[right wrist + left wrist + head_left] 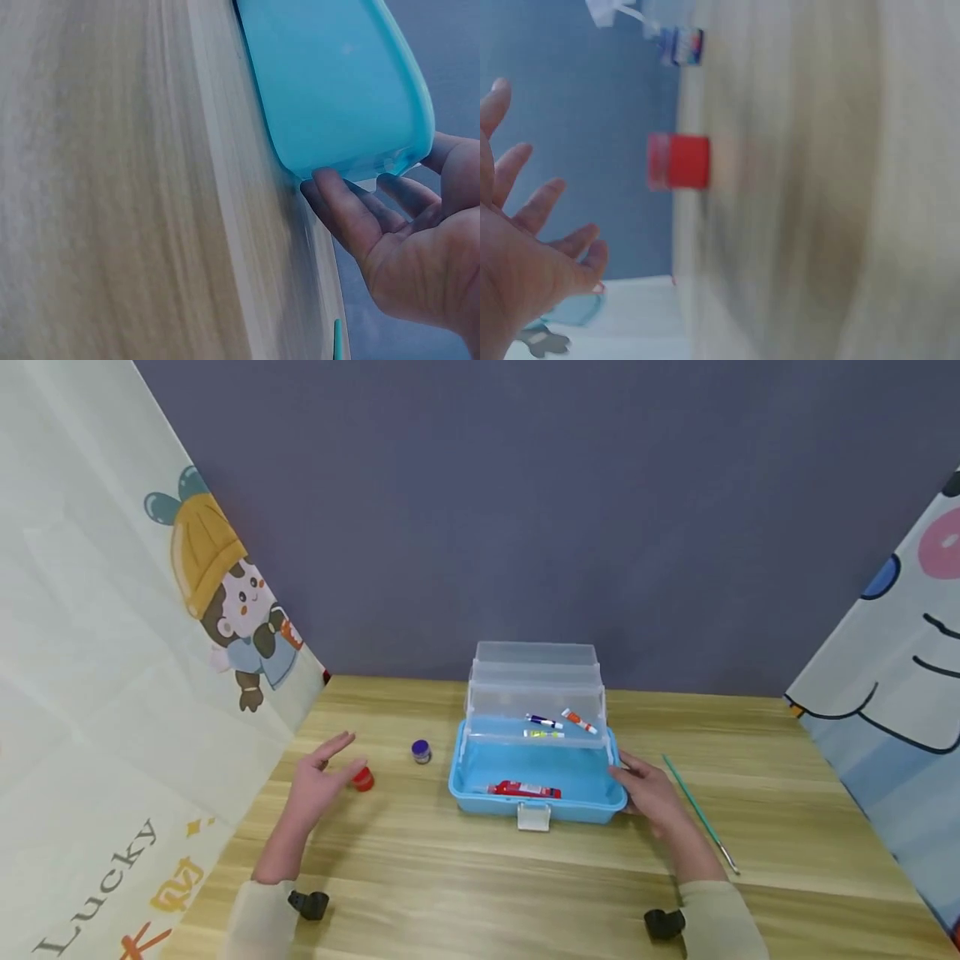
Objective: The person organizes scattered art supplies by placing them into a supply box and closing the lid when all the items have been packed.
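One red jar (684,161) blurs near the left hand (315,779), fingers spread; the right hand (651,792), partly hidden, grips a blue box (487,807).

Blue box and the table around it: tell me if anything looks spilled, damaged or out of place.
Nothing stands out: I see no spill or damage. The brush lies slantwise on the table beside the blue box; the red jar and purple jar stand upright.

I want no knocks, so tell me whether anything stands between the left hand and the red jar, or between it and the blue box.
Nothing visible stands between the left hand and the red jar. Toward the blue box, the purple jar sits just beyond the straight path; only the box's left rim seems to need clearing.
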Demonstrator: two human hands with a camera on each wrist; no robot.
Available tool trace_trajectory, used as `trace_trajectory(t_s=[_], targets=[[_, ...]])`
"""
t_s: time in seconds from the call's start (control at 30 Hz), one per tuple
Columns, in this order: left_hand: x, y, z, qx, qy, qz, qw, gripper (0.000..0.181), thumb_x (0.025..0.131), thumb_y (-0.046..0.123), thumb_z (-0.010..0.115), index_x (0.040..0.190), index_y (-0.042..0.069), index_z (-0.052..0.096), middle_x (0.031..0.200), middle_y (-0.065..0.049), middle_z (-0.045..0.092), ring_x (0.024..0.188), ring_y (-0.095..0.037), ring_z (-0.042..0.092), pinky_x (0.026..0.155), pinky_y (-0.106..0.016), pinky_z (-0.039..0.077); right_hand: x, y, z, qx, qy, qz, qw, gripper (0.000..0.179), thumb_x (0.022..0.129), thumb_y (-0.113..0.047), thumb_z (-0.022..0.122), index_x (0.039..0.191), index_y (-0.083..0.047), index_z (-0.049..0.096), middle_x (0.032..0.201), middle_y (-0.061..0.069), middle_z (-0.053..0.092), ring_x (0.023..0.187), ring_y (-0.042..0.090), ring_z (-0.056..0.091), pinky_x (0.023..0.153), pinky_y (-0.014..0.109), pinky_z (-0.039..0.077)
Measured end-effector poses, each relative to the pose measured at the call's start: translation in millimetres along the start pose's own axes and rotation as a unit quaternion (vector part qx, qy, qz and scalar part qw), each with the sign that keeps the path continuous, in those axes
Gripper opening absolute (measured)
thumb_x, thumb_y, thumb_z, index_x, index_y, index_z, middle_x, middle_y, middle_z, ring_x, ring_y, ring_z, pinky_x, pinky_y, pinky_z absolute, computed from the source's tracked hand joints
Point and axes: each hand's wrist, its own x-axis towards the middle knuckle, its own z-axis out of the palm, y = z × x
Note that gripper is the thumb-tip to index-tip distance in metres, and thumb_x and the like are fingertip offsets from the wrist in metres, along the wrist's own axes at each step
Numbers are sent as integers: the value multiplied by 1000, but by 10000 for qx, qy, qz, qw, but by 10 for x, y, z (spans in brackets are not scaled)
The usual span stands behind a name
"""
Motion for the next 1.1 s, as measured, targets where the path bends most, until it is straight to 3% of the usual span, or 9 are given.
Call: trace_trajectory(t_s=[0.13,0.27,0.37,0.57,0.83,1.0,1.1], targets=[[-13,-140,-70,115,-127,-51,9998,62,84,28,78,137,3,55,149,-16,41,141,-35,26,112,-58,20,-5,0,-13,-26,37,8,10000,62,100,-30,55,152,-7,30,146,29,36,115,32,55,78,37,57],[11,-212,-106,645,-375,-126,9971,70,82,33,80,139,3,52,150,-16,39,141,-38,24,109,-61,24,-1,-28,-36,-71,86,-50,9999,62,100,-31,56,152,-7,31,145,29,38,111,29,57,78,35,57],[37,-251,-130,1080,-605,-186,9921,74,80,35,81,140,2,51,151,-16,37,141,-40,22,108,-60,26,4,-33,-32,-86,56,-89,9999,63,100,-32,56,151,-6,32,145,29,38,109,28,59,78,36,57],[82,-365,-126,1847,-912,-80,9785,73,79,38,81,135,0,55,152,-19,34,138,-52,17,108,-65,20,-26,0,-17,-97,26,-53,9999,62,100,-30,55,151,-3,31,145,31,37,109,29,59,77,37,58],[49,-462,-104,2132,-1149,-20,9702,72,78,38,81,134,0,56,151,-23,32,137,-57,10,105,-69,18,-75,73,6,-94,23,-18,10000,62,100,-30,56,150,-2,32,145,31,37,106,27,61,76,37,58],[82,-421,-96,2346,-1234,20,9642,68,79,39,81,132,2,59,150,-24,34,135,-59,12,104,-70,19,-59,64,-11,-73,51,-14,10000,63,100,-31,56,151,-2,32,145,30,37,104,24,62,75,35,58],[96,-392,-100,2319,-1245,-49,9647,65,79,35,81,131,2,60,149,-24,35,135,-59,11,104,-70,18,-48,51,-2,-40,38,-26,10000,63,100,-32,57,151,-3,32,146,30,37,106,26,61,76,36,58]])
